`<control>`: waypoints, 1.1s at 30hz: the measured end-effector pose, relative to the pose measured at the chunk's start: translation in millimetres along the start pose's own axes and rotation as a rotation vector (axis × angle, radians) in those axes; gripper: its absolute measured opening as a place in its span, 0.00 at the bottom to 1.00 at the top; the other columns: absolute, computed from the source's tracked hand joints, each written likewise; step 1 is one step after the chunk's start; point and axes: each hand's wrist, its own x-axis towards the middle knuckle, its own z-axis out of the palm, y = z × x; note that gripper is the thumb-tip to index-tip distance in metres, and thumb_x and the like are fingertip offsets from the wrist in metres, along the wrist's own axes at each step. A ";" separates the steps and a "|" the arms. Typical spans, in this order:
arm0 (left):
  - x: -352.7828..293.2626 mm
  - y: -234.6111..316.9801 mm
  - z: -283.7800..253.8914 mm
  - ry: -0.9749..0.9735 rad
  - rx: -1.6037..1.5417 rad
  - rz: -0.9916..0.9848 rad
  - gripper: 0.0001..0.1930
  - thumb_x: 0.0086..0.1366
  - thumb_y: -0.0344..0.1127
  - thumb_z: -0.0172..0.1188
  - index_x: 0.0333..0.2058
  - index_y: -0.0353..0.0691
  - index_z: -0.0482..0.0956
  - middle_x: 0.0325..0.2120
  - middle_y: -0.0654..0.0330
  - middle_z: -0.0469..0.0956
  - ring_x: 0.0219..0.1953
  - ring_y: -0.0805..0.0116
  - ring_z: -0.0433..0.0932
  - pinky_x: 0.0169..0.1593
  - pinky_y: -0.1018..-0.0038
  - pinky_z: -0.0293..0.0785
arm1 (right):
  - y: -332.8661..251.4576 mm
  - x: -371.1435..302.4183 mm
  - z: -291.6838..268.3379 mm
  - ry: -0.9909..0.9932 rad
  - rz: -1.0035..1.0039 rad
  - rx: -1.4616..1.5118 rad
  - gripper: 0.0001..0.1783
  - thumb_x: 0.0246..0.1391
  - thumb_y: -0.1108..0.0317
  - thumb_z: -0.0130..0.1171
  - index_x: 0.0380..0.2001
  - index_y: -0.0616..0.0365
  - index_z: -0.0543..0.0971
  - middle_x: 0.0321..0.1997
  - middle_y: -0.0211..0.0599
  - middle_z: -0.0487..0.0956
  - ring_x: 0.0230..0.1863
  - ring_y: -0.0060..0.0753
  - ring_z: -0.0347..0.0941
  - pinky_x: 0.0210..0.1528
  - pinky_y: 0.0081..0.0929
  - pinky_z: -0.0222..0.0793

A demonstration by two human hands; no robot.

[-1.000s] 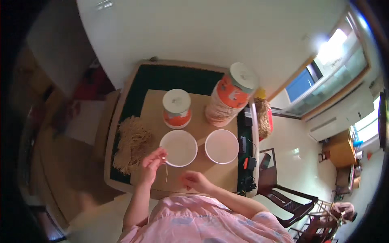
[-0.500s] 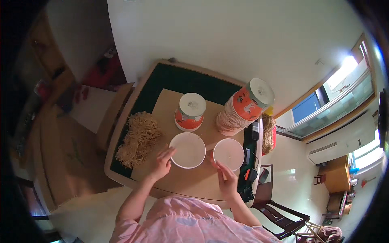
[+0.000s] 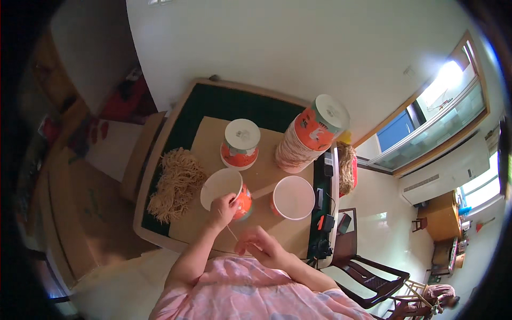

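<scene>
My left hand is closed at the near rim of a paper bucket, orange with a white inside. That bucket leans to the left, its mouth toward me. From below my left hand a thin pale string runs down to my right hand, whose fingers are curled at its lower end. A second open paper bucket stands to the right, untouched. Left of the leaning bucket lies a heap of tan twisted strings. Whether the string also passes through the bucket wall is hidden.
Behind stand an upside-down bucket and a tall stack of nested buckets. A brown board covers part of the green tabletop. Small black devices line the right edge. A dark chair is at the right.
My left hand has moved onto the left bucket's rim, and that bucket has tipped. My right hand has left the right bucket and come toward my body, with a string now showing between the hands.
</scene>
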 end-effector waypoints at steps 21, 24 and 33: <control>-8.6 12.6 -2.8 -0.120 -0.343 -0.084 0.10 0.53 0.26 0.57 0.37 0.36 0.76 0.27 0.58 0.76 0.30 0.66 0.78 0.33 0.73 0.74 | 110.3 34.4 -49.7 0.583 0.271 -0.065 0.07 0.53 0.72 0.54 0.36 0.61 0.76 0.27 0.27 0.77 0.28 0.13 0.68 0.30 0.14 0.63; -8.5 3.0 2.5 -0.018 -0.114 0.080 0.10 0.51 0.24 0.57 0.35 0.35 0.76 0.26 0.54 0.75 0.30 0.59 0.76 0.32 0.69 0.73 | 105.0 30.5 -52.7 0.529 0.340 -0.161 0.07 0.53 0.70 0.55 0.34 0.62 0.77 0.24 0.24 0.74 0.26 0.12 0.64 0.29 0.14 0.61; -6.4 3.2 -3.1 0.151 -0.116 0.062 0.09 0.50 0.22 0.57 0.32 0.35 0.74 0.27 0.53 0.74 0.28 0.58 0.75 0.31 0.70 0.72 | 63.3 8.7 -49.7 0.068 0.374 -0.213 0.11 0.54 0.64 0.56 0.35 0.60 0.78 0.25 0.25 0.73 0.28 0.12 0.64 0.30 0.17 0.63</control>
